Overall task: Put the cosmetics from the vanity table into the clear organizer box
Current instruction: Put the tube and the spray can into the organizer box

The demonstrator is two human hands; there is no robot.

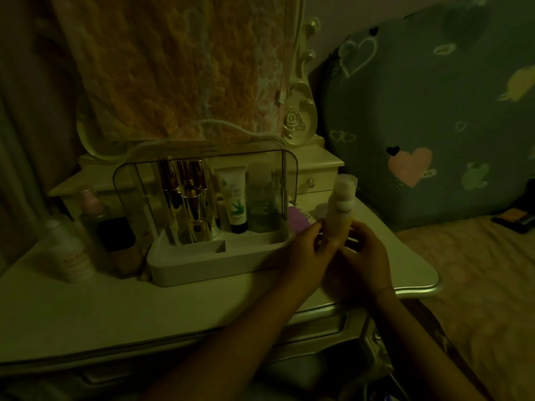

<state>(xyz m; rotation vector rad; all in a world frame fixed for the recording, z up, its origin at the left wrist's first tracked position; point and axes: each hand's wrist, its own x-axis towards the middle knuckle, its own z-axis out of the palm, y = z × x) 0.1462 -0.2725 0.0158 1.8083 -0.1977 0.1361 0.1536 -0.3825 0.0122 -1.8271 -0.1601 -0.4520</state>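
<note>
A pale yellow pump bottle (339,211) with a clear cap stands upright just right of the clear organizer box (188,260). My left hand (307,250) and my right hand (364,256) both grip its lower part. Inside the box stand gold bottles (192,206), a white aloe tube (235,198) and a clear bottle (262,198). Left of the box on the vanity table (115,308) are a white bottle (69,253), a pink-capped bottle (91,206) and a dark-capped jar (117,238). A purple item (298,219) lies behind my left hand.
The room is dim. A mirror frame draped in orange lace cloth (179,68) rises behind the box, with small drawers (312,180) at the back right. A heart-patterned cushion (428,125) and a bed (477,285) lie to the right.
</note>
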